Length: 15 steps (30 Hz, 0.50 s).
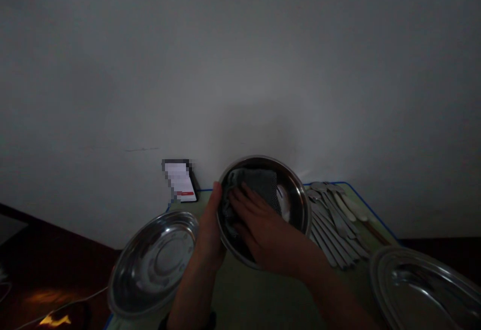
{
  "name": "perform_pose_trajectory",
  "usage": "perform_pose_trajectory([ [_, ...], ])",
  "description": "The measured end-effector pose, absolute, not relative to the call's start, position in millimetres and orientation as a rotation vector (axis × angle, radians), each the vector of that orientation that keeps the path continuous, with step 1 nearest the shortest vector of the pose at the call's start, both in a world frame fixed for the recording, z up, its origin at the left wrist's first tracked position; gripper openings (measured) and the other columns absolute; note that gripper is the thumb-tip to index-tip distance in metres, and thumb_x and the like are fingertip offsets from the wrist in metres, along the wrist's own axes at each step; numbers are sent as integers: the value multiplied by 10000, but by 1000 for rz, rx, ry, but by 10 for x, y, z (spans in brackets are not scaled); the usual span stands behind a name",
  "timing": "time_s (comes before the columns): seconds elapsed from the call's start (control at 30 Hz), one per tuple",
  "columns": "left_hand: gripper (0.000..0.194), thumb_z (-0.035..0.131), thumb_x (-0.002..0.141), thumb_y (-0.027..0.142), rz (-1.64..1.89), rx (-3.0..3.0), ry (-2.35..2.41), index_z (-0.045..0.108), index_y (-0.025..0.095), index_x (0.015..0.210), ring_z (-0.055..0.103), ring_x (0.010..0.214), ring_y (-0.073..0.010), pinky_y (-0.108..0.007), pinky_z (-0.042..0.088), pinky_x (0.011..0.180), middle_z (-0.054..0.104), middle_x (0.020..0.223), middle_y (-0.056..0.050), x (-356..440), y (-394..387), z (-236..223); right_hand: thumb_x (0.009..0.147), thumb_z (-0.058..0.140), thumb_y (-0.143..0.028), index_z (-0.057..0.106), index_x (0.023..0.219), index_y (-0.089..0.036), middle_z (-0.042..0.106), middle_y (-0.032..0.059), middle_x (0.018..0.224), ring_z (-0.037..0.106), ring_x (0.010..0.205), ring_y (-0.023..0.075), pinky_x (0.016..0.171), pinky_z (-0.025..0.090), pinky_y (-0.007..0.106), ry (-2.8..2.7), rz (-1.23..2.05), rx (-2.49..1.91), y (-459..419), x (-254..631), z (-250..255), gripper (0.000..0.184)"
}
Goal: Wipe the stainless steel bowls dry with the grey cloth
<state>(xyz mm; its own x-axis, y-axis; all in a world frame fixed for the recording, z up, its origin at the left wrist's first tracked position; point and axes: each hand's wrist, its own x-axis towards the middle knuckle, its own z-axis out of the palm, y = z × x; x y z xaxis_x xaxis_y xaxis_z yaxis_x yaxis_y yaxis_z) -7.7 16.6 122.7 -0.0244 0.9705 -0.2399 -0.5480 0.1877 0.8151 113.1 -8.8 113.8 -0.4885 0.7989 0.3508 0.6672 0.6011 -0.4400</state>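
A round metal bowl [298, 195] is held up over the table, its inside tilted toward me. My left hand [211, 230] grips the bowl's left rim, thumb along the edge and the other fingers hidden behind it. Inside the bowl lies a dark grey cloth [263, 185], bunched at the left and flatter at the right. My right hand [259, 222] presses on this cloth with its fingers stretched out against the bowl's inner wall.
Left of the bowl sits a large metal basin [158, 260]; a phone [182, 182] leans at the wall behind it. Several spoons and forks [334, 225] lie at the right, near a metal tray [424, 290]. The green table [255, 300] stands against a pale wall [240, 69].
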Motion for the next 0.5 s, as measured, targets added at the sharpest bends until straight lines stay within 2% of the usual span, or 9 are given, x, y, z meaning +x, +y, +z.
perform_pose_trajectory([
  [0.13, 367, 690, 704, 513, 1353, 666, 953, 751, 197, 879, 429, 1317, -273, -371, 284, 1133, 732, 1073, -67, -102, 164, 1199, 940, 385, -282, 234, 1472, -143, 197, 36, 1554, 73, 1444, 244, 1175, 173, 492, -2295, 165, -1280, 31, 1198, 1041, 570],
  [0.3, 441, 655, 734, 537, 1189, 728, 887, 735, 192, 997, 495, 1260, -304, -427, 329, 1105, 713, 1117, -90, -181, 176, 1176, 938, 392, -357, 255, 1471, -184, 214, 20, 1547, 141, 1437, 248, 1165, 201, 501, -2220, 39, -1395, 118, 1274, 964, 577],
  [0.5, 445, 641, 773, 484, 1364, 944, 921, 683, 194, 1107, 487, 1272, -275, -393, 330, 1101, 684, 1181, -78, -176, 148, 1286, 893, 451, -263, 276, 1439, -7, 202, 159, 1532, 226, 1414, 278, 1146, 264, 455, -2100, 117, -1697, 29, 1230, 960, 628],
])
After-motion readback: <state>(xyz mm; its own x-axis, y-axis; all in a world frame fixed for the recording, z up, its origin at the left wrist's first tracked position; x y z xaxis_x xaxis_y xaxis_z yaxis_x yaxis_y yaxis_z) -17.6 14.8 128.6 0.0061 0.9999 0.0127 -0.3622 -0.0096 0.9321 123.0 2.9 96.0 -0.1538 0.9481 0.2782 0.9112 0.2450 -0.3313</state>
